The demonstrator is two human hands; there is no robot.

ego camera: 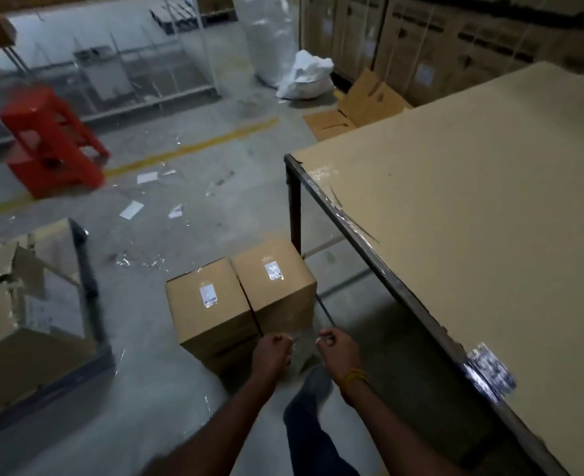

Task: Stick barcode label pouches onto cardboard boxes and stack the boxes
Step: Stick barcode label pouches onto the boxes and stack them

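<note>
Just beside the desk (455, 207) leg, two cardboard boxes (242, 304) sit side by side on the floor, each already bearing a label pouch (274, 271), while the left hand (272, 352) and right hand (337, 348) each grip a dark strap (325, 312) end, so strapping and stacking seem left.

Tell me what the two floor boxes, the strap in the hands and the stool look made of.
Boxes: matte brown cardboard, each with a shiny plastic pouch.
Strap: thin and dark, probably plastic banding.
Stool: glossy red, likely moulded plastic.
</note>
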